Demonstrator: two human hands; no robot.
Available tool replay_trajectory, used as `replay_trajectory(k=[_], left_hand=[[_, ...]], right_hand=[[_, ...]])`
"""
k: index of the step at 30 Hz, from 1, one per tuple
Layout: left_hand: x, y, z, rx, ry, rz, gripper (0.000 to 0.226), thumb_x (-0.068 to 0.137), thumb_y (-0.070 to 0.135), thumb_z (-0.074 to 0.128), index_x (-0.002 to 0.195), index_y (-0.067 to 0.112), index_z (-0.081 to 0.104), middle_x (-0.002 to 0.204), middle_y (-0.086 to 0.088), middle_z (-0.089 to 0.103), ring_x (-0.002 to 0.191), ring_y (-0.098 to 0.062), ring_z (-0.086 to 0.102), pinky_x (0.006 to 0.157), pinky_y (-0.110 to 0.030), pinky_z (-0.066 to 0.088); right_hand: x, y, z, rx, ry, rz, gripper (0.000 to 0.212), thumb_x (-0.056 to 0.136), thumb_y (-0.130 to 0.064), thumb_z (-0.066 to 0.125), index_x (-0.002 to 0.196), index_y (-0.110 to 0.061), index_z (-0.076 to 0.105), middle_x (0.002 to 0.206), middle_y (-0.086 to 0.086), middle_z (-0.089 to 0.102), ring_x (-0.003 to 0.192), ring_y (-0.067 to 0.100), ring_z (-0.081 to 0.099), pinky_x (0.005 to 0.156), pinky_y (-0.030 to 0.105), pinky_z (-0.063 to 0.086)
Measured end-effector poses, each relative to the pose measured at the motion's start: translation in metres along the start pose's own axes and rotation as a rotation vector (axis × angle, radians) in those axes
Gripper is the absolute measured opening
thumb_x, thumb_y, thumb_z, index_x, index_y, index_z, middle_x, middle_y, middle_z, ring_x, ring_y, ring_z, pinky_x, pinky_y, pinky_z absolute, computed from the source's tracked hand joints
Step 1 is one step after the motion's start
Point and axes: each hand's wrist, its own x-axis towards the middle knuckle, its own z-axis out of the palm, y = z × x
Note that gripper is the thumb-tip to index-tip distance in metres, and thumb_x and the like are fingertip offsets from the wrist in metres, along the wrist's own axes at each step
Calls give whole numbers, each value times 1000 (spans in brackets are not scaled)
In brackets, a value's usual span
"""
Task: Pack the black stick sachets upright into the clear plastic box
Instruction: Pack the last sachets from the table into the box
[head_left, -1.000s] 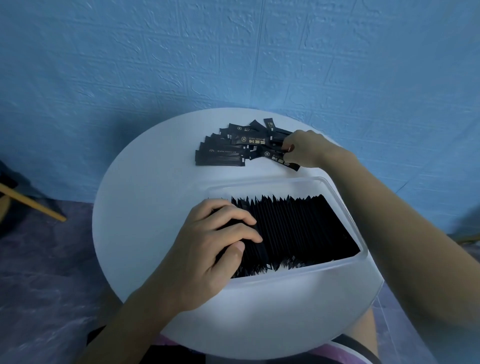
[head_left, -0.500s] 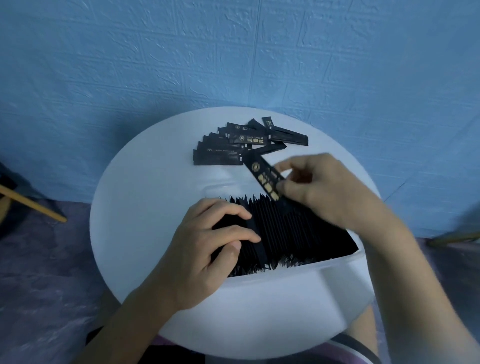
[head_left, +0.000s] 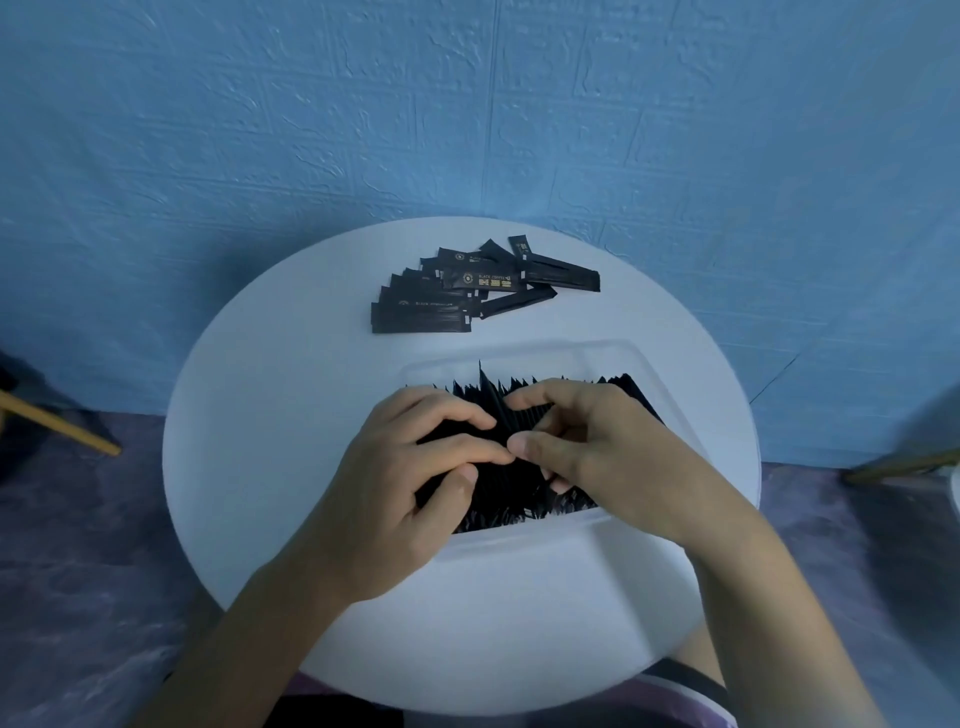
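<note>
A clear plastic box (head_left: 670, 402) stands on the round white table (head_left: 270, 415), holding a dense row of upright black stick sachets (head_left: 519, 488). My left hand (head_left: 410, 483) curls over the left part of that row, fingers on top and thumb against its near side. My right hand (head_left: 592, 447) pinches one black sachet (head_left: 491, 395) between thumb and forefinger. The sachet stands edge-on among the packed ones, its tip poking above them, right beside my left fingertips. A loose pile of flat sachets (head_left: 467, 291) lies behind the box.
The table backs onto a blue textured wall. A wooden stick (head_left: 67, 428) slants in from the left, off the table, and another wooden piece (head_left: 904, 462) shows at the right. The floor around is purple-grey.
My right hand lifted one sachet from the loose pile, carried it toward me, and now holds it down in the box among the row. My left hand stayed on the packed sachets.
</note>
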Motion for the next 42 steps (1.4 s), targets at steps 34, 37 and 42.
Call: replay_trajectory(k=[34, 37, 42], left_hand=[[8, -15, -28, 96, -150, -165, 41, 91, 24, 39, 117, 36, 69, 140, 26, 51, 124, -4, 41, 107, -18, 26], [7, -15, -28, 93, -144, -163, 41, 91, 22, 40, 116, 36, 69, 140, 25, 52, 123, -6, 42, 106, -19, 27], [8, -17, -29, 70, -147, -166, 41, 90, 23, 40, 115, 37, 69, 140, 28, 51, 123, -8, 43, 105, -22, 30]], right_hand=[[254, -5, -43, -778, -63, -63, 111, 71, -91, 49, 158, -44, -1, 169, -6, -9, 155, 29, -13, 118, 69, 2], [262, -2, -33, -852, -116, -17, 125, 53, -104, 39, 155, -49, -8, 168, -7, -13, 154, 29, -15, 116, 71, 3], [254, 10, -31, -904, -171, 5, 122, 51, -102, 41, 152, -55, -8, 168, -11, -6, 155, 31, -12, 117, 68, 4]])
